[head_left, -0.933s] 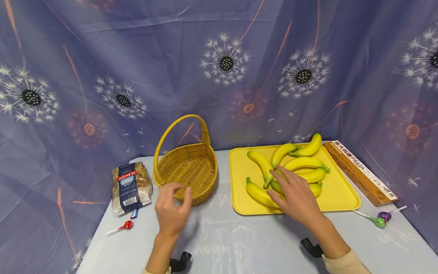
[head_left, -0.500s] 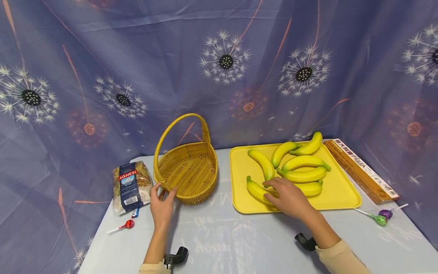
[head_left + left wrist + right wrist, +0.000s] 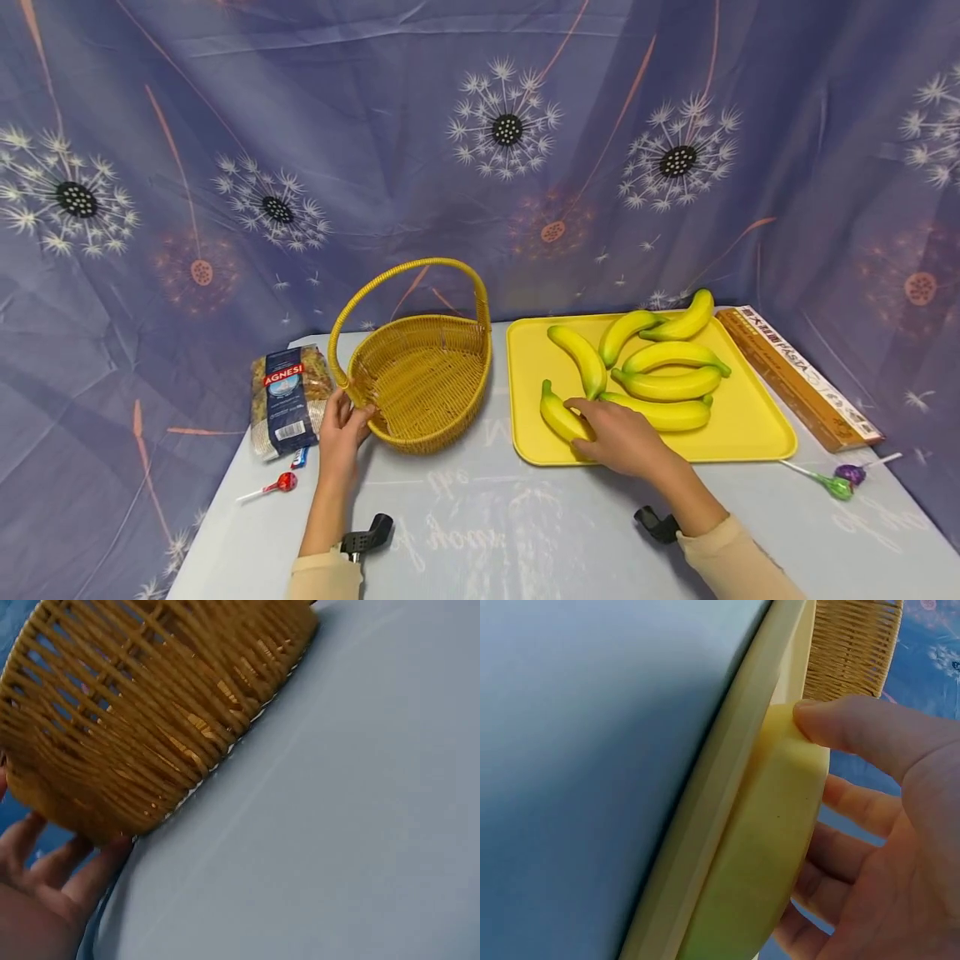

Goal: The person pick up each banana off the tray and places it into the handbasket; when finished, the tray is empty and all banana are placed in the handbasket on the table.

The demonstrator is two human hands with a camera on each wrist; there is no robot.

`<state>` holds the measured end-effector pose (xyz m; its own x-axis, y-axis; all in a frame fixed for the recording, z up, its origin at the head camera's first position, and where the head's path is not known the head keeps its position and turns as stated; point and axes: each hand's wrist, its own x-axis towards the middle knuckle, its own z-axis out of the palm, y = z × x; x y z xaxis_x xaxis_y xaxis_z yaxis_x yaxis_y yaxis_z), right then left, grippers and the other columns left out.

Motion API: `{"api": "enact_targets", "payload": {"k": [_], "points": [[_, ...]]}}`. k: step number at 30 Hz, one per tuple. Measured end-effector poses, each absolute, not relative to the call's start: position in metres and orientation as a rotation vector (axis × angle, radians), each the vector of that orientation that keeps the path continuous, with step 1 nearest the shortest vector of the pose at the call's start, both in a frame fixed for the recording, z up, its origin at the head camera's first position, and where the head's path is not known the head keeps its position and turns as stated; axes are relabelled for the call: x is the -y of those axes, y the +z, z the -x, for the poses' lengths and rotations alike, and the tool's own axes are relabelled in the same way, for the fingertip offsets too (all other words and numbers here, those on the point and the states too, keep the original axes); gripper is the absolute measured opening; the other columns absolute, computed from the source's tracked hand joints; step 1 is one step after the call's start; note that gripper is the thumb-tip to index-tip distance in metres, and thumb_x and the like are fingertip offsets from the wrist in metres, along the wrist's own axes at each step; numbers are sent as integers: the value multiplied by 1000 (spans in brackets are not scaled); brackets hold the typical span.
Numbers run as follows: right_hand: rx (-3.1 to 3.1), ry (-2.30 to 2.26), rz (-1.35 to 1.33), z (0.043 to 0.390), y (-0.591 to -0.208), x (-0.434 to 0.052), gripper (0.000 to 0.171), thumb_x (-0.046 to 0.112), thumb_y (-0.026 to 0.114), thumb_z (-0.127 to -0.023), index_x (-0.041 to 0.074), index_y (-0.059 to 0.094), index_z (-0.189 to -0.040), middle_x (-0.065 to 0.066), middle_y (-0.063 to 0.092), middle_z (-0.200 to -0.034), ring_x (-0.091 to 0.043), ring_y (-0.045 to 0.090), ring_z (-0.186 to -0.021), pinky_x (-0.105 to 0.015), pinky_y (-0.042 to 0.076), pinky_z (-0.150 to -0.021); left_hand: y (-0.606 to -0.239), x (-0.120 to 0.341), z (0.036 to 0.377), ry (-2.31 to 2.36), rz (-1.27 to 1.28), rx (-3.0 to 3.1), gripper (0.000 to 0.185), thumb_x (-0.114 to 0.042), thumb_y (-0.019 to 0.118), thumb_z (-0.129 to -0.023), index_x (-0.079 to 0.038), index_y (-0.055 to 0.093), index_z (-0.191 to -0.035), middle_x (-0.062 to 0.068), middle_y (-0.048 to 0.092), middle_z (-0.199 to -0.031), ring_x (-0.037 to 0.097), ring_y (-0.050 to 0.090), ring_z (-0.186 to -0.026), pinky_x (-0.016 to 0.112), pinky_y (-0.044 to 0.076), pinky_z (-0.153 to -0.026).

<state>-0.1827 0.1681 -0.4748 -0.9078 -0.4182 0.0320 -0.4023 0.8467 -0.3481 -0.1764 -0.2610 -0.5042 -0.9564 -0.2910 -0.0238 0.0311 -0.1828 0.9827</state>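
Observation:
My left hand [image 3: 341, 435] grips the left side of a yellow wicker basket [image 3: 429, 379] with a tall arched handle, thumb over the rim. In the left wrist view, fingers [image 3: 90, 874] press the outside of the woven wall, low down. A yellow plastic tray [image 3: 753, 429] on the right carries several bananas [image 3: 667, 384]. At its front left corner my right hand [image 3: 626, 437] holds the nearest banana [image 3: 557, 415], partly covering it. The right wrist view has the thumb on one side of this banana [image 3: 776, 817] and the fingers along the other, close by the tray's rim.
Left of the basket stands an AGNESI pasta bag [image 3: 287, 400], with a red lollipop [image 3: 285, 482] in front. A long pasta box [image 3: 798, 379] lies along the tray's right side. Green [image 3: 838, 487] and purple lollipops [image 3: 851, 473] lie near it. A patterned curtain [image 3: 375, 167] hangs behind.
My left hand has moved onto the basket's left side, and the basket has turned and shifted slightly right. My right hand has come down and left onto the front banana and taken hold of it.

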Motion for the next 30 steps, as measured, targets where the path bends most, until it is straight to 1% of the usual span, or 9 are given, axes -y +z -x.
{"api": "enact_targets", "payload": {"k": [4, 7, 11, 14, 18, 20, 23, 27, 30], "points": [[-2945, -554, 638, 185, -474, -166, 61, 35, 75, -80, 17, 55, -134, 7, 61, -99, -11, 54, -79, -31, 43, -60, -508, 259, 183, -2300, -295, 1761, 65, -16, 58, -97, -20, 25, -153, 9, 25, -156, 26, 36, -136, 43, 38, -106], [-2944, -588, 618, 186, -472, -167, 62, 35, 74, -79, 18, 54, -135, 8, 60, -96, -10, 53, -77, -31, 44, -60, -510, 250, 182, -2334, -268, 1698, 67, -13, 56, -98, -18, 20, -154, 10, 18, -158, 24, 28, -140, 41, 32, -111], [-2947, -714, 580, 186, -465, -168, 63, 38, 75, -81, 20, 52, -137, 4, 64, -99, -13, 60, -84, -34, 51, -65, -511, 238, 179, -2344, -188, 1735, 68, -5, 52, -97, -12, 15, -155, 10, 14, -159, 22, 22, -142, 34, 28, -112], [-2883, -890, 556, 188, -455, -163, 66, 41, 74, -82, 21, 49, -139, 2, 65, -103, -16, 62, -93, -39, 53, -75, -511, 234, 176, -2318, -178, 1758, 68, -2, 50, -97, -9, 15, -154, 11, 15, -158, 23, 22, -142, 32, 28, -112], [-2722, -1138, 545, 198, -438, -149, 72, 46, 73, -82, 21, 44, -143, 0, 63, -111, -16, 59, -100, -41, 52, -85, -512, 234, 171, -2263, -236, 1791, 66, -5, 50, -98, -11, 16, -154, 8, 18, -158, 19, 23, -141, 32, 28, -112], [-2633, -1246, 535, 205, -428, -139, 76, 48, 73, -81, 23, 41, -145, 0, 61, -115, -16, 58, -102, -40, 51, -85, -512, 234, 168, -2240, -248, 1807, 66, -8, 51, -98, -13, 17, -154, 6, 19, -157, 17, 23, -141, 32, 28, -112], [-2428, -1447, 524, 214, -413, -122, 85, 47, 73, -82, 26, 28, -151, -4, 61, -112, -23, 61, -93, -44, 53, -81, -501, 231, 162, -2217, -252, 1834, 65, -11, 51, -99, -11, 18, -154, 8, 19, -157, 19, 23, -141, 31, 28, -112], [-2220, -1626, 565, 227, -396, -94, 91, 41, 73, -85, 41, 12, -151, -12, 62, -106, -29, 65, -81, -46, 57, -70, -488, 226, 155, -2202, -251, 1853, 64, -9, 50, -99, -7, 17, -153, 12, 19, -157, 24, 22, -142, 31, 30, -111], [-2232, -1622, 676, 236, -385, -75, 79, 38, 71, -88, 47, 20, -147, -13, 62, -100, -28, 64, -80, -42, 57, -65, -491, 224, 155, -2162, -236, 1863, 63, -10, 51, -99, -5, 18, -153, 13, 20, -156, 26, 23, -141, 29, 33, -109]]}}
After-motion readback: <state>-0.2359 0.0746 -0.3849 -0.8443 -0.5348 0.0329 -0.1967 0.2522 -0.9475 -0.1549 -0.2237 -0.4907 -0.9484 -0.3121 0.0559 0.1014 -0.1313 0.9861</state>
